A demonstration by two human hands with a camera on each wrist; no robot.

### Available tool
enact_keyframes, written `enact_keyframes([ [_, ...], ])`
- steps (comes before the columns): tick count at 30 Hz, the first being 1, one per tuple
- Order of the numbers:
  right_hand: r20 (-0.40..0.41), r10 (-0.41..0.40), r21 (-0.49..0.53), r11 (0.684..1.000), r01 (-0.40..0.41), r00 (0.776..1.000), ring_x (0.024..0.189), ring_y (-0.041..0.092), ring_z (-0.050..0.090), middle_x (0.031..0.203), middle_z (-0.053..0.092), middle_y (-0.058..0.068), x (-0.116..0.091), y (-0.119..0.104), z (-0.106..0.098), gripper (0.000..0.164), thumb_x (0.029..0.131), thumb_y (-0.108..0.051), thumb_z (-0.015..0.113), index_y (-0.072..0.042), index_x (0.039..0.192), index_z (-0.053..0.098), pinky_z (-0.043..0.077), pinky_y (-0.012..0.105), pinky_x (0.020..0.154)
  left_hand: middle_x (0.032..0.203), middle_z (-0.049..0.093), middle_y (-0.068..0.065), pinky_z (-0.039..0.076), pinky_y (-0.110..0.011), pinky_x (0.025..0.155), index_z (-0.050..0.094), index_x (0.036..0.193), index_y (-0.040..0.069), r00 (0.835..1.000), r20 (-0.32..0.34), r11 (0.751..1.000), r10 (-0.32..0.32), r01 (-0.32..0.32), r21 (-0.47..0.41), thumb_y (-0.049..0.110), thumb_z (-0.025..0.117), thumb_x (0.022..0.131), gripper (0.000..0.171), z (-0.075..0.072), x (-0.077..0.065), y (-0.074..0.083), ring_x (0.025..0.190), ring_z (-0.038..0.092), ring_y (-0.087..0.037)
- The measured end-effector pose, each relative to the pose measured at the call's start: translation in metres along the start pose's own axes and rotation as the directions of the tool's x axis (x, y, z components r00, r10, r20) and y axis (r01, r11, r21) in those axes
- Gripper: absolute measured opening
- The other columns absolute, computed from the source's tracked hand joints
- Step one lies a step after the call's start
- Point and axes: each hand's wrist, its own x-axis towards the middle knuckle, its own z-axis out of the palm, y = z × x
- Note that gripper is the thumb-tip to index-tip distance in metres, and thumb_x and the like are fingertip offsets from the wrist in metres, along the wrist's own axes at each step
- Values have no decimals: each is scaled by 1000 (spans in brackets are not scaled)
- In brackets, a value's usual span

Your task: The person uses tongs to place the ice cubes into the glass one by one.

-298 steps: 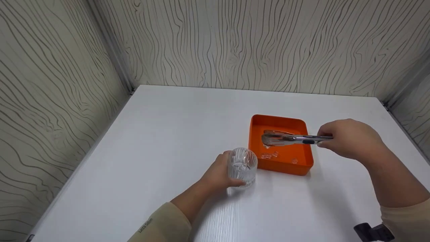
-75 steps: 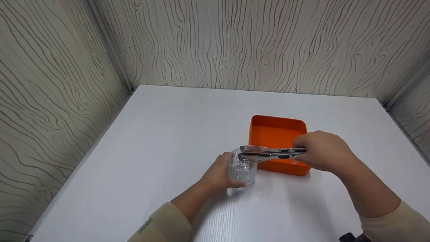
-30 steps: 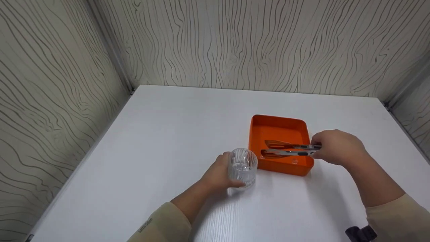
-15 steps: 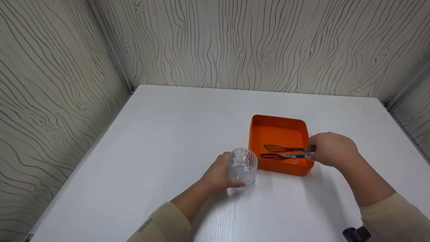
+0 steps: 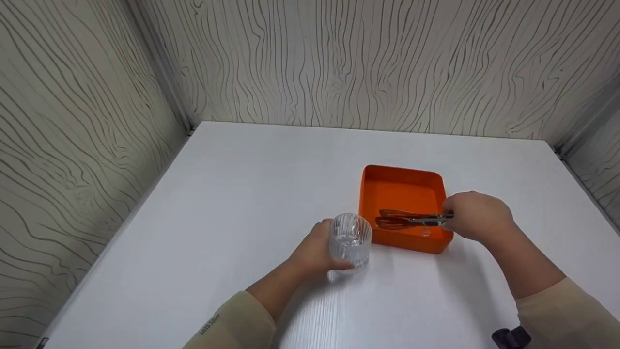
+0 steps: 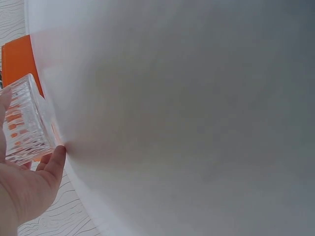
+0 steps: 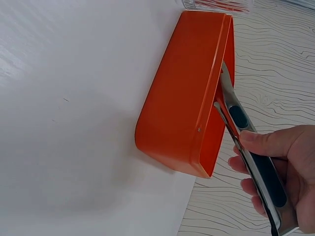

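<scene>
My left hand (image 5: 315,250) curls round a ribbed clear glass (image 5: 349,245) on the table, with clear pieces in its lower part. The left wrist view shows the same glass (image 6: 27,118) with the thumb and fingers on either side of it. My right hand (image 5: 477,215) grips metal tongs (image 5: 431,220) whose heads reach down inside the orange tray (image 5: 404,240). A small clear piece, like an ice cube (image 5: 426,232), lies in the tray near its front right. In the right wrist view, dark inlays show on the tongs' handles (image 7: 268,182), and the tray wall hides their tips.
The tray stands on a white table (image 5: 242,203), just right of the glass. Wood-grain patterned panels (image 5: 315,63) rise behind the table and at its sides. A small black object (image 5: 512,337) sits by the right sleeve.
Over the glass 2.5 seconds ago, the tongs went back into the tray; their arms have since drawn closer together. Several clear pieces from the earliest frame no longer show there. The left hand stays put.
</scene>
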Motion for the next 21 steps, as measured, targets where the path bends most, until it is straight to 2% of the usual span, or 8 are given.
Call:
enact_keyframes([
  [4,-19,-7,-18,1000,6,1000,60,19,47,64,54,-1,0,1,1,3,78,-13,65,-12,75,65,38,29,49,111,47,4,38,-37,101,34,132,16,1000,-4,999,-12,12,34,34,86,58,92,-1,-2,1,103,48,-14],
  [12,-16,17,11,1000,-17,1000,61,19,48,67,56,-1,2,5,3,5,79,-14,64,-11,81,67,39,29,50,113,47,5,37,-36,102,34,133,17,1000,-3,999,-25,25,33,35,86,58,93,0,-2,0,104,48,-13],
  [21,-26,24,15,1000,-23,999,61,19,47,65,56,-1,2,10,3,7,78,-14,63,-10,81,68,38,29,49,112,47,3,38,-35,101,34,133,14,1000,-3,999,7,-6,46,35,86,58,94,-1,-1,0,102,48,-14],
])
